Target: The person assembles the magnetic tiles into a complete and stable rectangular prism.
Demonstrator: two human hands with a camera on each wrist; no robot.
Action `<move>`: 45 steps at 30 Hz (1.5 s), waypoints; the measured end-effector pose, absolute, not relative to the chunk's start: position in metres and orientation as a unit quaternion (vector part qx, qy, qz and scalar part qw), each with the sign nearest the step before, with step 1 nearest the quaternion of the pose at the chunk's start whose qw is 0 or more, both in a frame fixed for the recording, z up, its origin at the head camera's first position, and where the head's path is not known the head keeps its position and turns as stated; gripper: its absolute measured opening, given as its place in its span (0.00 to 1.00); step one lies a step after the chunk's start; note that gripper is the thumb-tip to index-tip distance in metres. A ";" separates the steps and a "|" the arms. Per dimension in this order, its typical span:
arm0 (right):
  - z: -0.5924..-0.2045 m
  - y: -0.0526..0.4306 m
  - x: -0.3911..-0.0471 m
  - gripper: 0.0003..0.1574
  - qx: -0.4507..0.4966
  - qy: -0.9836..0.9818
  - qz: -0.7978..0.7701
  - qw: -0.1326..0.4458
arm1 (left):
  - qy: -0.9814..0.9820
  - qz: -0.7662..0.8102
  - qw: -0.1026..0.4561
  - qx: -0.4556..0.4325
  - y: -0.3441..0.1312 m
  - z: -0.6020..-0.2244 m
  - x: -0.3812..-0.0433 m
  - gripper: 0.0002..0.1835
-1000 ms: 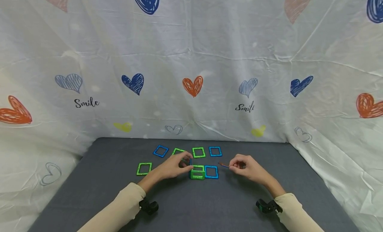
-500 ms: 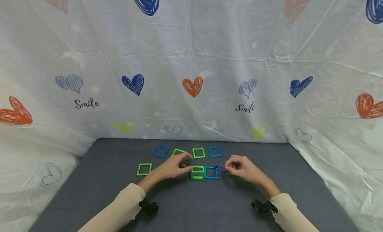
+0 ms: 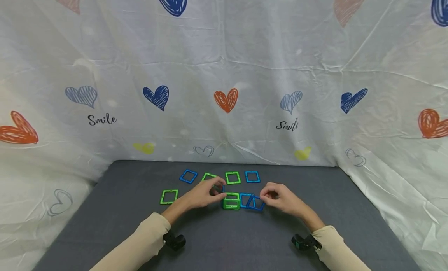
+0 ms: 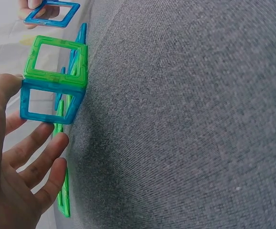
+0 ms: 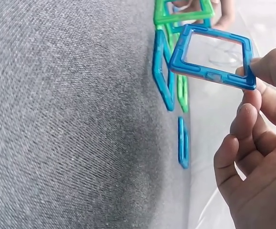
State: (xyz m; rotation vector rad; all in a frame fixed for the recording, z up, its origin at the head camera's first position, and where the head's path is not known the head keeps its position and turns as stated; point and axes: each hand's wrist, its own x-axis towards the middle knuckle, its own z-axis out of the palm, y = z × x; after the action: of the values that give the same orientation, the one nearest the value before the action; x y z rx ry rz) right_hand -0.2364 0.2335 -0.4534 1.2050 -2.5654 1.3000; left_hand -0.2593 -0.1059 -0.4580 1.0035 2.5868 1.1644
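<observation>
A small box of green and blue magnetic tiles [image 3: 231, 201] stands mid-table. My left hand [image 3: 204, 193] holds it from the left; in the left wrist view the thumb lies at a corner and the other fingers spread beside the blue side [image 4: 47, 102]. A flat blue tile [image 3: 244, 205] adjoins the box on the right. My right hand [image 3: 285, 200] pinches another blue magnetic tile [image 3: 259, 209] by one corner, thumb on top. In the right wrist view this held tile [image 5: 214, 76] hangs tilted, off the cloth, near the box.
Behind lie a blue tile [image 3: 188, 176], a green tile [image 3: 209, 174] partly behind my left hand, a green tile [image 3: 232, 178] and a blue tile [image 3: 252, 177]. Another green tile [image 3: 169, 197] lies left. Grey cloth [image 3: 224, 240] covers the table; a heart-printed curtain [image 3: 196, 127] hangs behind.
My right hand has moved left with the blue tile and turned it from edge-on to showing its face, now overlapping the flat blue tile in the head view. The left hand stays put.
</observation>
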 end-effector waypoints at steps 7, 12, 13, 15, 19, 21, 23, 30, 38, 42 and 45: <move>-0.454 0.230 -0.237 0.02 0.394 -0.820 0.416 0.000 | 0.857 0.386 0.067 0.334 -0.105 -0.457 -0.259 0.23; -0.453 0.230 -0.236 0.07 0.372 -0.826 0.423 -0.030 | 0.857 0.386 0.066 0.335 -0.105 -0.457 -0.260 0.23; -0.453 0.230 -0.236 0.08 0.370 -0.826 0.424 -0.035 | 0.857 0.386 0.065 0.335 -0.105 -0.457 -0.260 0.23; -0.453 0.231 -0.236 0.08 0.368 -0.824 0.428 -0.041 | 0.857 0.387 0.064 0.336 -0.106 -0.458 -0.260 0.23; -0.455 0.231 -0.236 0.08 0.375 -0.819 0.432 -0.043 | 0.857 0.386 0.066 0.334 -0.107 -0.458 -0.259 0.23; -0.456 0.231 -0.236 0.08 0.377 -0.817 0.434 -0.046 | 0.858 0.386 0.067 0.331 -0.107 -0.458 -0.259 0.22; -0.457 0.230 -0.236 0.08 0.378 -0.815 0.436 -0.049 | 0.858 0.387 0.067 0.330 -0.107 -0.458 -0.259 0.22; -0.456 0.225 -0.236 0.07 0.381 -0.816 0.433 -0.043 | 0.856 0.387 0.068 0.336 -0.106 -0.458 -0.260 0.22; -0.457 0.221 -0.238 0.05 0.383 -0.823 0.418 -0.034 | 0.856 0.389 0.066 0.335 -0.106 -0.458 -0.259 0.23; -0.458 0.219 -0.239 0.05 0.395 -0.825 0.403 -0.018 | 0.856 0.390 0.066 0.334 -0.106 -0.458 -0.259 0.22; -0.457 0.218 -0.239 0.04 0.400 -0.824 0.401 -0.010 | 0.854 0.393 0.067 0.335 -0.106 -0.458 -0.259 0.22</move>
State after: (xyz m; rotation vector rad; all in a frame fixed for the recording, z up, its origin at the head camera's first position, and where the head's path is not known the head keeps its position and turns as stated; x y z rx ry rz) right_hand -0.2394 0.2179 -0.4572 1.2659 -2.6042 1.2673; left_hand -0.2590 -0.1057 -0.4582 1.0095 2.5735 1.1837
